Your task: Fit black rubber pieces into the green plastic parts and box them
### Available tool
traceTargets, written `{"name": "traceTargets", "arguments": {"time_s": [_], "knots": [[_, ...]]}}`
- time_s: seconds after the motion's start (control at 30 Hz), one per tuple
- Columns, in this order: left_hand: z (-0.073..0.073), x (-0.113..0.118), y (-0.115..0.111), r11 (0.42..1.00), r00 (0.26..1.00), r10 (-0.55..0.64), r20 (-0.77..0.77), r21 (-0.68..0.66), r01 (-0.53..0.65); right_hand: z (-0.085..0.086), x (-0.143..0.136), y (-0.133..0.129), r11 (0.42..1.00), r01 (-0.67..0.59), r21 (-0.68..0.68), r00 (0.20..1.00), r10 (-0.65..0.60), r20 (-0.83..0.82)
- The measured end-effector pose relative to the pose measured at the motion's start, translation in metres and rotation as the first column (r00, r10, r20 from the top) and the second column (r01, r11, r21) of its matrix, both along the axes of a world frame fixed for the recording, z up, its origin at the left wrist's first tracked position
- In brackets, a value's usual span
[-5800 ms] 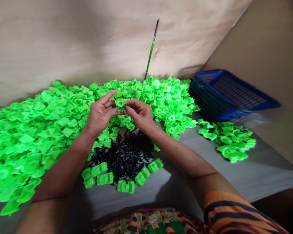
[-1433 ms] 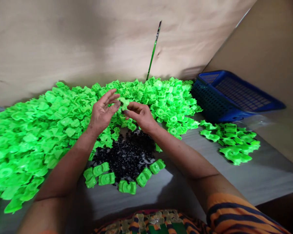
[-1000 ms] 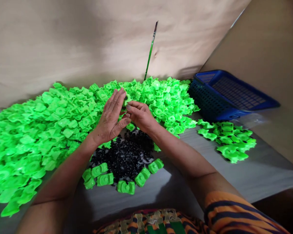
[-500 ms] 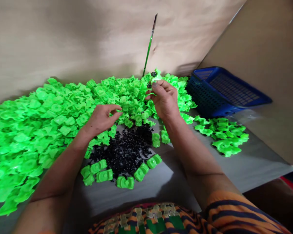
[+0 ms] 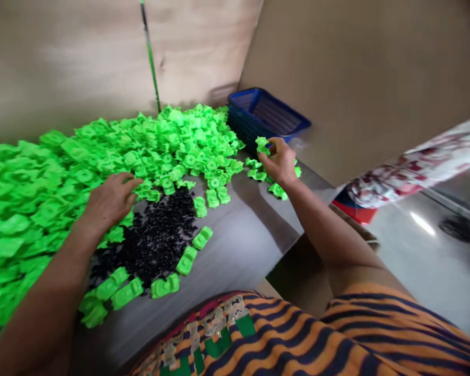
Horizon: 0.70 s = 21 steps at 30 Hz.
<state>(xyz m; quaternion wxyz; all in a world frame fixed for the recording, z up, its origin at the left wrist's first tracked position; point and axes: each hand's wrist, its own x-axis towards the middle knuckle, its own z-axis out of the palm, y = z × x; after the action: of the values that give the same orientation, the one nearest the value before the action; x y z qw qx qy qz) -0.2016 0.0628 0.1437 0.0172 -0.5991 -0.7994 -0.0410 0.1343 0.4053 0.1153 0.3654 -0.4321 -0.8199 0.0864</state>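
Note:
My right hand [image 5: 280, 159] pinches a green plastic car body [image 5: 262, 144] above a small group of similar green pieces [image 5: 277, 190] on the right of the table. Over the near edge of the large green heap [image 5: 78, 156], my left hand [image 5: 112, 198] hangs with its fingers apart and nothing seen in them. A pile of small black parts [image 5: 156, 235] lies in front of the heap. Several green car bodies [image 5: 187, 260] are set around the black pile's near and right sides.
A blue basket [image 5: 268, 115] stands at the back right, against the brown side panel [image 5: 329, 78]. A thin green and black stick [image 5: 151, 62] rises by the back wall. Red and white sheeting [image 5: 419, 162] is beyond the table's right edge.
The view has turned to the right. My right hand has moved with the green car body from above the large heap to above the small group at the right.

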Motion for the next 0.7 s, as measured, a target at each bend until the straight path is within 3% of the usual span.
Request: {"name": "traceTargets", "arguments": {"time_s": [0.13, 0.3, 0.37, 0.47, 0.53, 0.6, 0.7], "knots": [[0.002, 0.001, -0.001, 0.996, 0.999, 0.012, -0.029, 0.085, -0.010, 0.011, 0.042, 0.013, 0.982, 0.184, 0.035, 0.936, -0.186, 0.299], [0.001, -0.007, -0.001, 0.970, 0.998, 0.016, 0.055, 0.242, -0.029, 0.010, 0.063, 0.011, 0.970, 0.241, -0.036, 0.876, -0.201, 0.438], [0.002, -0.010, -0.002, 0.933, 0.993, 0.021, 0.117, 0.355, -0.061, 0.008, 0.065, 0.009, 0.967, 0.254, -0.027, 0.869, -0.216, 0.445], [0.004, -0.013, -0.001, 0.831, 0.975, -0.023, 0.220, 0.547, -0.104, 0.006, 0.056, 0.000, 0.961, 0.270, 0.055, 0.873, -0.268, 0.407], [0.004, -0.014, -0.001, 0.753, 0.939, -0.067, 0.339, 0.634, -0.175, 0.004, 0.041, -0.011, 0.970, 0.206, 0.127, 0.904, -0.239, 0.355], [0.005, -0.013, 0.000, 0.707, 0.864, -0.082, 0.497, 0.640, -0.301, 0.001, 0.020, -0.025, 0.982, 0.064, 0.179, 0.939, -0.120, 0.323], [0.011, -0.006, -0.001, 0.747, 0.750, -0.070, 0.658, 0.533, -0.397, -0.004, -0.013, -0.043, 0.970, -0.126, 0.210, 0.938, 0.048, 0.344]]}}
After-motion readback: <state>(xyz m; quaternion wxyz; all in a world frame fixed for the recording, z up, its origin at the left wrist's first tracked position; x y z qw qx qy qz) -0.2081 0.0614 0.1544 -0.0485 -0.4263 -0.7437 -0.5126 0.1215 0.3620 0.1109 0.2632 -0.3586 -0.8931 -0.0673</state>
